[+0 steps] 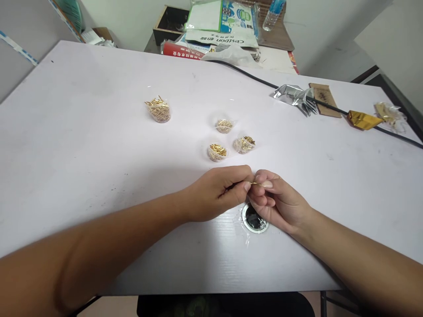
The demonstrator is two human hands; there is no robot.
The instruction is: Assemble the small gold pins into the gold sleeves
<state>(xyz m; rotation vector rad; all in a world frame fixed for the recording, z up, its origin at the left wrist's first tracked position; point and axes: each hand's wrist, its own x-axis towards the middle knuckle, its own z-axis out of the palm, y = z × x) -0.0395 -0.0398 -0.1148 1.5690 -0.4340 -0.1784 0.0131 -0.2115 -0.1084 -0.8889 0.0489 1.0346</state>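
My left hand (224, 191) and my right hand (277, 198) meet above the white table, fingertips nearly touching. Between them runs a thin gold-coloured pin (254, 183), pinched by both hands; its ends are hidden in the fingers. Just beyond the hands stand three small clear cups of gold pins: one at the left (217, 152), one at the right (244, 144) and one farther back (224, 126). A fuller clear cup of longer gold pins (158, 110) stands farther left. Partly under my right hand lies a round dark disc with a silver rim (255, 218).
A black cable (247, 77) crosses the table's far right. Along it lie a silver foil bag (291, 94), a brown card (325, 100), a gold packet (363, 119) and a clear plastic bag (391, 116). Behind the table are a black box (170, 24), papers and a water bottle (273, 15).
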